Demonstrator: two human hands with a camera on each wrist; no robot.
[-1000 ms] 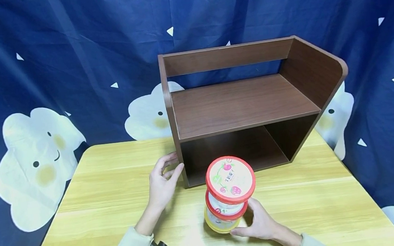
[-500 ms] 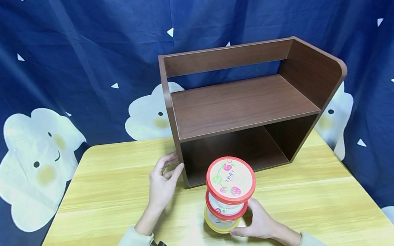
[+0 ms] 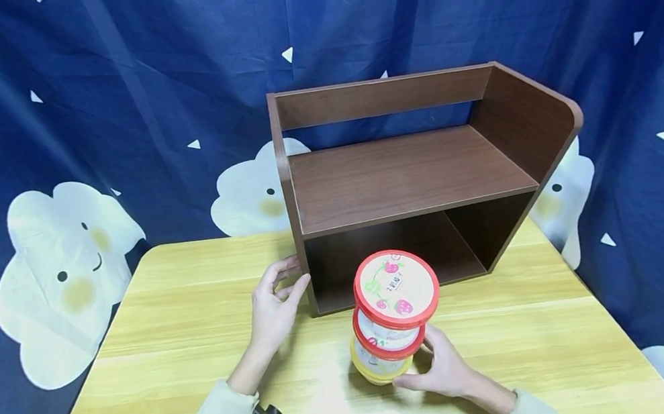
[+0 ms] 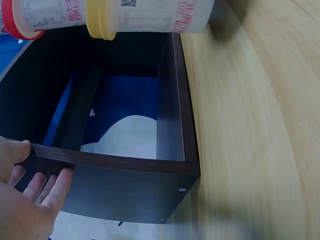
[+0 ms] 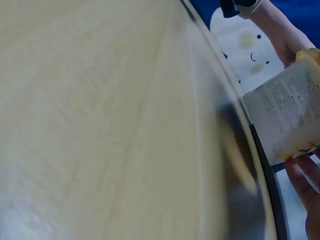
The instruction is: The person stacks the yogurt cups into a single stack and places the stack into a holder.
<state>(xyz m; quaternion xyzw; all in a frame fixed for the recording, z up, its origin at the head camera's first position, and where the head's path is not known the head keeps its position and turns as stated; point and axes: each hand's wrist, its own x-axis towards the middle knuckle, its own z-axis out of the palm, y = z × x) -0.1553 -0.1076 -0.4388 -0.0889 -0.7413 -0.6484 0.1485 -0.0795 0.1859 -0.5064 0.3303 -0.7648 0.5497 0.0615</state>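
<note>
Three round tubs stand stacked on the yellow wooden table (image 3: 157, 333): a red strawberry-print lid (image 3: 396, 288) on top, a red-rimmed tub (image 3: 389, 337) under it and a yellow-lidded tub (image 3: 378, 366) at the bottom. My right hand (image 3: 430, 365) grips the lowest tub from the right, thumb in front. In the right wrist view the tub's printed wall (image 5: 287, 117) lies against my fingers (image 5: 305, 177). My left hand (image 3: 293, 275) holds the front left edge of the dark brown shelf (image 3: 407, 172), thumb on the panel. The left wrist view shows that panel (image 4: 125, 167), my left hand (image 4: 30, 200) and the tubs (image 4: 150, 15) beyond.
The shelf has an upper board and a lower opening (image 3: 392, 255) just behind the stack. A blue curtain with cloud faces (image 3: 64, 262) hangs behind the table. The table's edges lie near both forearms.
The stack of tubs has shifted a little to the right and toward the shelf's lower opening, my right hand going with it. My left hand has stayed on the shelf.
</note>
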